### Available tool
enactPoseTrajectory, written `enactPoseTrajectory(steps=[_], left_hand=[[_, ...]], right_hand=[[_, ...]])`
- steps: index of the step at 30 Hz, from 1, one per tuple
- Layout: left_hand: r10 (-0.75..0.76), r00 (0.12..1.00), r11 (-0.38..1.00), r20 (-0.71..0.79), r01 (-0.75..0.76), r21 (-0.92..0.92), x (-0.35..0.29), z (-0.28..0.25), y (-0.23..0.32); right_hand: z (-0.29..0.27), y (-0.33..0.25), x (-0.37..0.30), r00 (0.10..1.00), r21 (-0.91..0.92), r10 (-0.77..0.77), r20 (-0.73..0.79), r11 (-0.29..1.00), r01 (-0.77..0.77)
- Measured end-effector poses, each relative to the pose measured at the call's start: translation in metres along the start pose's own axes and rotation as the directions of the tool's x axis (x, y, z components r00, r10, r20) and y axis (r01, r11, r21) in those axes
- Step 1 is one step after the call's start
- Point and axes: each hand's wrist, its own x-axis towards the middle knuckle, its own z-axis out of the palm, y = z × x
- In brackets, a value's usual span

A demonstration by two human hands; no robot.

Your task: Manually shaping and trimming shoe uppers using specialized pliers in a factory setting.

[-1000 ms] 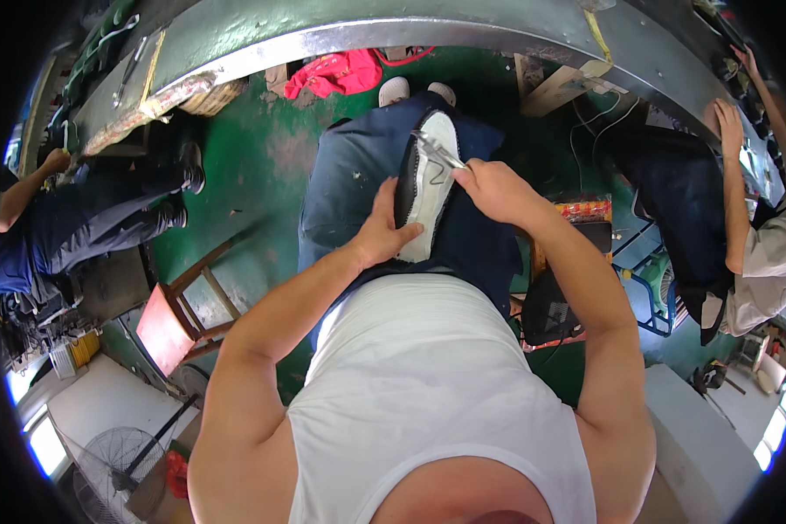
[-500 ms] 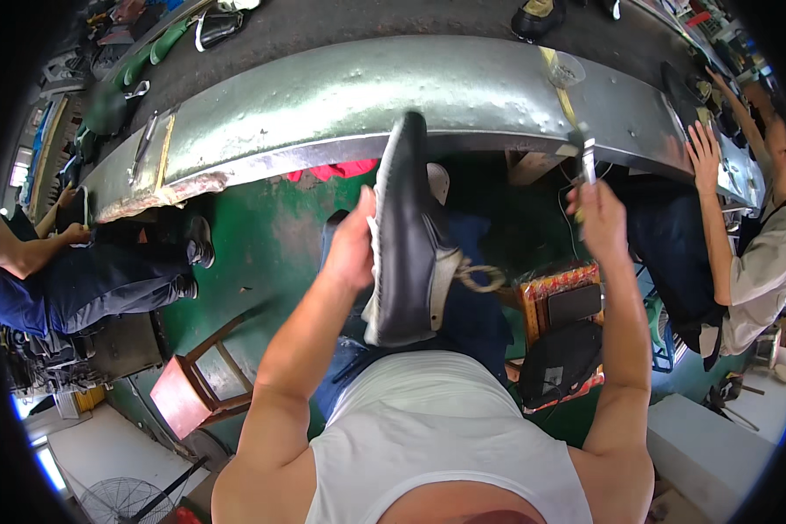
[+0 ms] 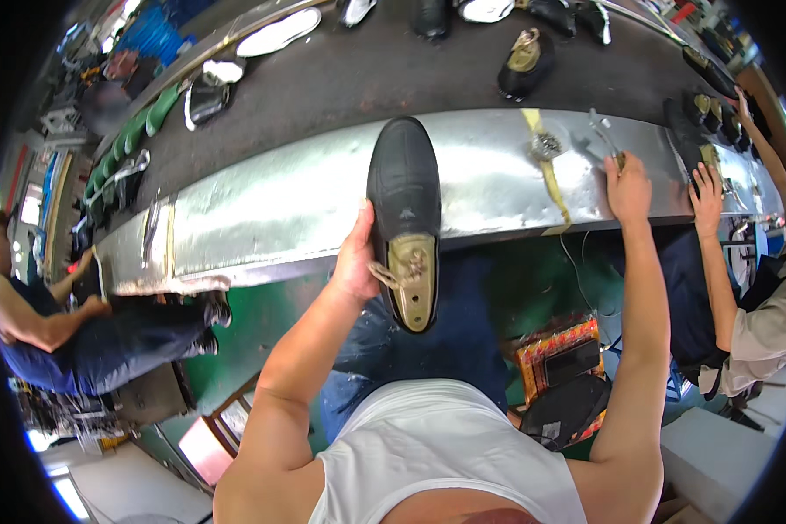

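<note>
Upright over my lap, toe pointing away, is a black leather shoe (image 3: 403,179), and my left hand (image 3: 356,258) is closed around its left side. A tan shoe last (image 3: 422,284) with small holes and a loop of cord fills the shoe's opening. My right hand (image 3: 629,188) rests low at the metal bench edge (image 3: 498,188), its fingers closed round the near end of a slim metal hand tool (image 3: 603,134). The tool's exact kind does not show. Left of it stands a small round dish (image 3: 546,146) of tiny bits, on a yellow strip.
Several shoes, including a black one with a tan last (image 3: 526,63), stand on the dark belt (image 3: 323,87) behind the ledge. Green lasts (image 3: 135,135) line the far left. A co-worker's hand (image 3: 707,188) is close on my right; another person (image 3: 61,323) sits left.
The shoe has turned from its side to show its top and opening. My right hand has moved forward and right, bringing the tool down over the bench. The view has tilted toward the belt.
</note>
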Motion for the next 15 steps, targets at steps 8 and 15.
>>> enactPoseTrajectory(steps=[8,15], left_hand=[[0.059,0.998,0.86,0.02,-0.061,0.507,0.193,0.09,0.122],[0.63,0.718,-0.094,0.298,-0.31,0.946,0.261,0.09,0.077]], right_hand=[[-0.017,-0.017,0.0,0.993,0.081,0.086,0.083,0.992,-0.093],[-0.023,-0.027,0.011,0.986,0.098,0.112,0.12,0.987,-0.124]])
